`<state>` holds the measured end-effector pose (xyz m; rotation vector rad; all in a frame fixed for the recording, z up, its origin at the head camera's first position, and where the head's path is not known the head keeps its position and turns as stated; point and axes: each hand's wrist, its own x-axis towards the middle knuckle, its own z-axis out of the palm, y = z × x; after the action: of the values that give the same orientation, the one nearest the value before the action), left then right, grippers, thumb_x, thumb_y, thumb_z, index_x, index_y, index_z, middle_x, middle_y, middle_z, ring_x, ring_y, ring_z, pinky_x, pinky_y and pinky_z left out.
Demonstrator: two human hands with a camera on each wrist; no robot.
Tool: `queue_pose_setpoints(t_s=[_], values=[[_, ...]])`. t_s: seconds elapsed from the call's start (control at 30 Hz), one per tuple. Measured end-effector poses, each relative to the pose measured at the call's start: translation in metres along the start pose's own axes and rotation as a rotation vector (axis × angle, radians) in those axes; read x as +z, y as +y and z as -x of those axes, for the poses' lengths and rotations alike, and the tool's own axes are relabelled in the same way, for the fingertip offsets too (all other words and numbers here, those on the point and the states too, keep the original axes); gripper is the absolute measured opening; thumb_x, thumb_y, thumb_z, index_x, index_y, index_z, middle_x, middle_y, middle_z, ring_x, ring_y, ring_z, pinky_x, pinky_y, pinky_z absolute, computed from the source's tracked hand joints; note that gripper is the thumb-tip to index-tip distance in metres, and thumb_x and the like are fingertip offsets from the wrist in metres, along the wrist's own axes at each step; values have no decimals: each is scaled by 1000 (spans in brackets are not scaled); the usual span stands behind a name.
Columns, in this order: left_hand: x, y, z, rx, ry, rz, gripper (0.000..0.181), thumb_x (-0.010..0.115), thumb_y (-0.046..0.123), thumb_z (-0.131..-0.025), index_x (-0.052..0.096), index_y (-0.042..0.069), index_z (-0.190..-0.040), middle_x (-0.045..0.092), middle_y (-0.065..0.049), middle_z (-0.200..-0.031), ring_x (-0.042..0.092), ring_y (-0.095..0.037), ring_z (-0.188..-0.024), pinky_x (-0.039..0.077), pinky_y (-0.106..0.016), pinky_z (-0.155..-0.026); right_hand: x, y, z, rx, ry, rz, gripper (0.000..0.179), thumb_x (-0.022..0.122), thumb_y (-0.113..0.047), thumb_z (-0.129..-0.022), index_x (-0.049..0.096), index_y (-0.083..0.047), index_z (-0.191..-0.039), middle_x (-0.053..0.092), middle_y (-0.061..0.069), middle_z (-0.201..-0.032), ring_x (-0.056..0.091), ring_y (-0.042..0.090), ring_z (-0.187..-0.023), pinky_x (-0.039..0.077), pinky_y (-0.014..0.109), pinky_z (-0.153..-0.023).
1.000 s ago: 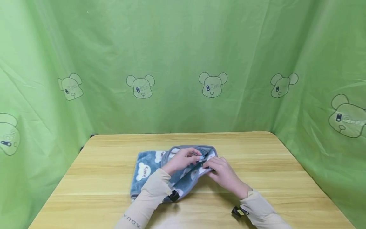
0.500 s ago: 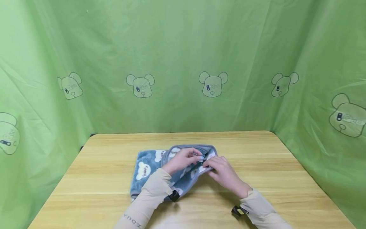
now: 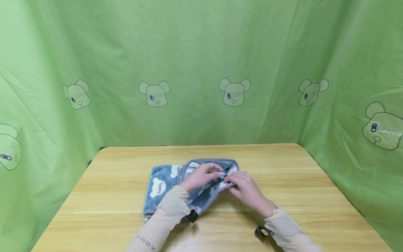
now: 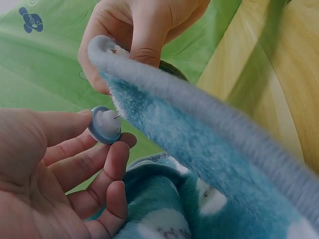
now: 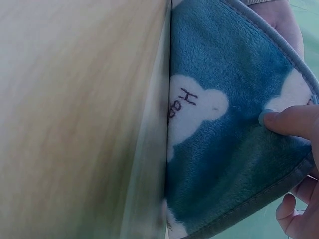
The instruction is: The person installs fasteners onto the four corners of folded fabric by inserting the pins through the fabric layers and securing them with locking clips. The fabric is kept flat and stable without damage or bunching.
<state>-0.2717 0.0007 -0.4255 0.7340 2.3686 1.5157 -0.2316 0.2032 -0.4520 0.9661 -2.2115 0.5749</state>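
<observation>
A blue fleece blanket [image 3: 158,189] with white bear-head prints and a grey bound edge lies folded on the table, its right part lifted. My left hand [image 3: 203,175] pinches a round blue-rimmed, white-centred pin [image 4: 105,124] between thumb and fingers, seen in the left wrist view. The pin's thin metal point faces the fleece underside; whether it enters the cloth I cannot tell. My right hand [image 3: 247,190] grips the raised corner of the blanket, thumb [image 5: 284,122] on one face and the other fingers behind.
The wooden table [image 3: 302,182] extends on all sides of the blanket. Green curtains [image 3: 195,52] with bear outlines hang behind and at both sides. A black wrist camera [image 3: 192,216] is on the left wrist, another camera [image 3: 261,232] on the right.
Very little differs. The lower fold of the blanket and the right fingers have shifted slightly; both hands keep their holds.
</observation>
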Motion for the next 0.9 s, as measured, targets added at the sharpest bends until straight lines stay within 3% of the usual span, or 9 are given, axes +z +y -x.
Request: queue_pose_setpoints(t_s=[0.3,0.57,0.9], values=[[1,-2,0,-2,-1,1,21,60,21,-97,66,8,-112,73,-14,-99,68,-34,-90,47,-23,-66,0,1,1,-8,1,4,24,81,-8,-68,68,-18,-86,71,-6,-86,61,11,-80,34,23,-68],[3,-5,-1,-17,1,-7,22,61,23,-97,67,8,-111,73,-15,-102,69,-31,-89,53,-41,-72,-1,0,0,-20,0,27,21,81,-14,-70,68,-17,-86,72,-6,-86,61,12,-80,34,24,-67],[3,-1,1,-13,-31,-38,18,60,24,-97,68,11,-108,73,-13,-106,69,-33,-94,50,-26,-70,-1,2,0,-22,10,33,22,80,-10,-69,68,-16,-87,72,-5,-86,61,13,-80,33,24,-67]])
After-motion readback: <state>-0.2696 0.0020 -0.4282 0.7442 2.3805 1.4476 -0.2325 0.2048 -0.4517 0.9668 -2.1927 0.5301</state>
